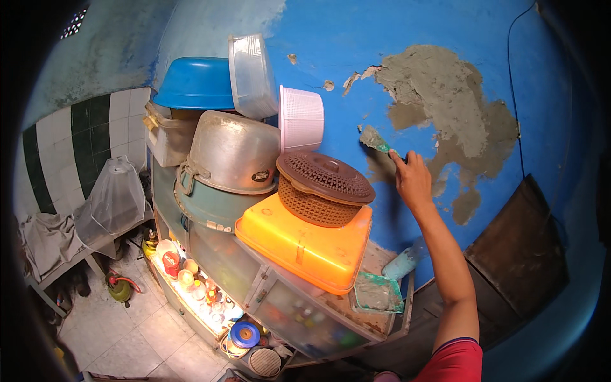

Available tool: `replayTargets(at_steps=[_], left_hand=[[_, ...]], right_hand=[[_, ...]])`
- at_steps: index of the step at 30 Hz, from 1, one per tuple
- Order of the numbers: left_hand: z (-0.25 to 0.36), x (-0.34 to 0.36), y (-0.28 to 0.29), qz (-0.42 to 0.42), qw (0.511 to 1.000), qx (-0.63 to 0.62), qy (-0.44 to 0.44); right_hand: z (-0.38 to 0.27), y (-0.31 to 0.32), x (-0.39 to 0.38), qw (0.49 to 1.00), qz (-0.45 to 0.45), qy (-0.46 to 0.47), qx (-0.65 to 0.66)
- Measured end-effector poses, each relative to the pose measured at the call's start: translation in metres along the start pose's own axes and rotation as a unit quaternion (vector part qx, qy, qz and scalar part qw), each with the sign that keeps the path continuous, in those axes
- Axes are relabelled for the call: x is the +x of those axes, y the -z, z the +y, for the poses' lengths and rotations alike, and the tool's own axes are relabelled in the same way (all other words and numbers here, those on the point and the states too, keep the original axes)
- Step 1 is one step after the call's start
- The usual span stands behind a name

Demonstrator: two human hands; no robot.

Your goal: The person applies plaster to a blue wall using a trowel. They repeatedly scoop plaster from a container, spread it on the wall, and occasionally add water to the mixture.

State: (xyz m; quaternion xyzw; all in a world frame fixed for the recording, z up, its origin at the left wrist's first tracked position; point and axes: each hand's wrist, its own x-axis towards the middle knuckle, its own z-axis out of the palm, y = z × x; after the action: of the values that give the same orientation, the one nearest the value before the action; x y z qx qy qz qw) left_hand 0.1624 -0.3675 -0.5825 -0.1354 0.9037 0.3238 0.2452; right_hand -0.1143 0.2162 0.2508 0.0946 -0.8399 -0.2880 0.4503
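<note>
Red sleeve [455, 363], lower right. Right hand [414, 181], right of centre: we are gripping a scraper [372, 137] in curled fingers, likely angling its grey-smeared blade toward the blue wall [353, 60]. Left hand: lying outside the frame, its state unknown. Green tray [399, 299], lower right: sitting on the cabinet [286, 309], presumably for easy reach.

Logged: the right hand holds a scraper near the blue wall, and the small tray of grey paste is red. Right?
Not red: in the head view, the small tray of grey paste is green. The right hand holds the scraper as stated.
</note>
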Motion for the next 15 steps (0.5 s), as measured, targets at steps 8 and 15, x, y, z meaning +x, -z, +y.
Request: replayTargets(at_steps=[8, 15], left_hand=[[-0.005, -0.01, -0.002, 0.005, 1.0, -0.006, 0.009], [0.001, -0.008, -0.004, 0.011, 1.0, -0.011, 0.005]], right_hand=[[-0.016, -0.039, 0.0, 0.999, 0.003, -0.05, 0.001], [-0.028, -0.075, 0.026, 0.982, 0.074, -0.155, 0.083]])
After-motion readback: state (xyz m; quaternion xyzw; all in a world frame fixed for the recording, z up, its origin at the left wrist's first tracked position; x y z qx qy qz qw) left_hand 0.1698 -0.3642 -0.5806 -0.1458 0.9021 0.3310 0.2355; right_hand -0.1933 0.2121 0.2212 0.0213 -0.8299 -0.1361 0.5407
